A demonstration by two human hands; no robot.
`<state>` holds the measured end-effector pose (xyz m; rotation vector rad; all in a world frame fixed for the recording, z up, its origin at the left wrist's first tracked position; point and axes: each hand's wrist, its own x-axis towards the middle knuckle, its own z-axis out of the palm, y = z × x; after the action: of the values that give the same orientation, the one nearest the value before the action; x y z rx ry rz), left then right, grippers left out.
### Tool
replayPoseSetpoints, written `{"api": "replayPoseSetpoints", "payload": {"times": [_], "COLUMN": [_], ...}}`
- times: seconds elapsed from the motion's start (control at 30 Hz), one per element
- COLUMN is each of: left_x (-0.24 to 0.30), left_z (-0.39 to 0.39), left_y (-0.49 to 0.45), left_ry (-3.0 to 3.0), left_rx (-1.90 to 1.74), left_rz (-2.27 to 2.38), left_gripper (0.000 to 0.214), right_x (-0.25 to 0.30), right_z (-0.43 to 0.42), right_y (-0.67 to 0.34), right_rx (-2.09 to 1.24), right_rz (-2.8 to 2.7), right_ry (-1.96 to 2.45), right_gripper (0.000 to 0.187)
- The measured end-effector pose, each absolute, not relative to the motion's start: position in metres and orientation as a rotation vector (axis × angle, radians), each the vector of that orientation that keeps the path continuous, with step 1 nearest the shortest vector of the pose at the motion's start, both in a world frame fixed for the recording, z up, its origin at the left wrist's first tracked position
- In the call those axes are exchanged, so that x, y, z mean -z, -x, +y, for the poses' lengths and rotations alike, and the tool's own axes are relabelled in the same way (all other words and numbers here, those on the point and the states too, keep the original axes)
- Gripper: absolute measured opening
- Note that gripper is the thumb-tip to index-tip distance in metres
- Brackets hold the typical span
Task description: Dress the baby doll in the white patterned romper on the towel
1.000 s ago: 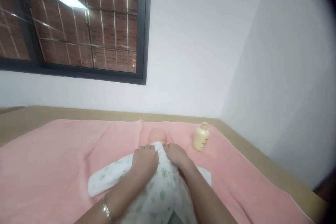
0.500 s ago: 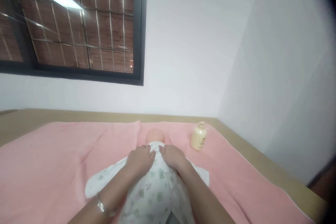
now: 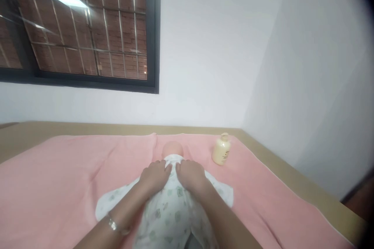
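A baby doll (image 3: 173,149) lies on its back on a pink towel (image 3: 58,179), head away from me, dressed in a white romper with green prints (image 3: 168,214). My left hand (image 3: 153,176) rests on the doll's chest near the collar, fingers curled onto the cloth. Beside it, my right hand (image 3: 190,175) presses the other side of the collar, fingers bent and close together. A thin bracelet sits on my left wrist. Whether the fingers pinch the fabric is not clear.
A pale yellow lotion bottle (image 3: 221,149) stands on the towel to the right of the doll's head. The towel covers a tan surface (image 3: 295,171) that meets white walls at the back and right. A dark-framed window (image 3: 78,27) is at the upper left.
Both hands stay on the doll's chest; they have shifted slightly and the fingers have drawn a little closer together at the collar. The view has drifted slightly.
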<state>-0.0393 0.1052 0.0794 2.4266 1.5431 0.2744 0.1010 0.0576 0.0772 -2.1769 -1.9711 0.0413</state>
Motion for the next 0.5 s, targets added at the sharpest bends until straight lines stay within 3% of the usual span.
{"api": "replayPoseSetpoints", "payload": {"times": [0.13, 0.33, 0.5], "left_x": [-0.077, -0.07, -0.061], "left_z": [0.096, 0.106, 0.122], "left_y": [0.035, 0.034, 0.036], "left_ry": [-2.617, -2.484, -2.339], "left_rx": [-0.25, -0.342, -0.497], "left_rz": [1.507, 1.547, 1.546], "left_gripper": [0.044, 0.043, 0.042], "right_x": [-0.076, -0.086, -0.103], "right_z": [0.068, 0.05, 0.034], "right_y": [-0.117, -0.105, -0.104], "right_rx": [-0.311, -0.08, -0.288], "right_rz": [-1.858, -2.099, -2.131], "right_ry": [2.173, 2.068, 2.072], "right_gripper": [0.057, 0.04, 0.041]}}
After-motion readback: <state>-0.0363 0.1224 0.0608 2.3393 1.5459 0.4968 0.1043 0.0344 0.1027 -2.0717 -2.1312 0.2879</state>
